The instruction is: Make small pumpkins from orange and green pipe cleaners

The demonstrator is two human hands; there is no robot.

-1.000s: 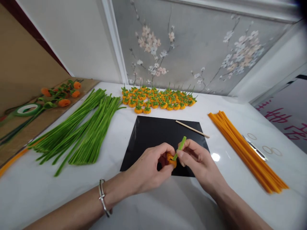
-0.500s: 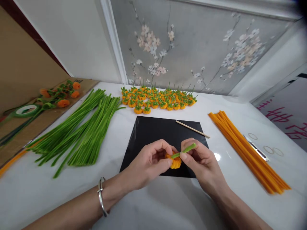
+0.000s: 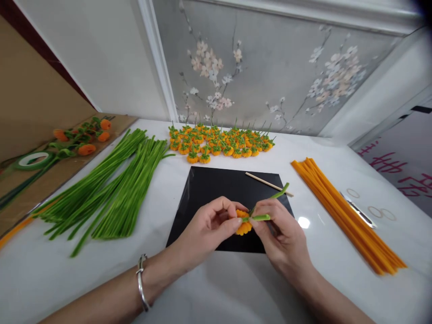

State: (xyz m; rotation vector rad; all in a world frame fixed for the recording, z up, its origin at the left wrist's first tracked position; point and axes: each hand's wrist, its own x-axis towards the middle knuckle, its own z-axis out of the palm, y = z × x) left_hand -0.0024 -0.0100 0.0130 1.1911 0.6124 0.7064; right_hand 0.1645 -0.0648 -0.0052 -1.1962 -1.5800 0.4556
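Over a black mat [image 3: 216,182], an orange ribbed piece [image 3: 243,228] shaped like a small pumpkin sits between my hands. My left hand [image 3: 216,225] grips its left side with thumb and fingers. Pinched at its top, on the right, is a green fuzzy stem [image 3: 261,218], held between the thumb and fingers of my right hand [image 3: 275,225]. Another green length [image 3: 281,191] sticks up behind the right fingers. Where the green pieces meet the orange one is partly hidden by the fingertips.
Green stems [image 3: 124,193] lie left, orange stems [image 3: 344,216] right, beside tweezers [image 3: 359,210]. Several small pumpkins [image 3: 216,148] stand at the back. A wooden stick [image 3: 266,182] crosses the mat's edge. Green tape [image 3: 33,160] and orange flowers [image 3: 87,149] lie far left.
The green stem at my right fingers has turned from slanting upward to nearly level, and a second green length now shows behind that hand. The orange piece has tilted, showing more of its top.
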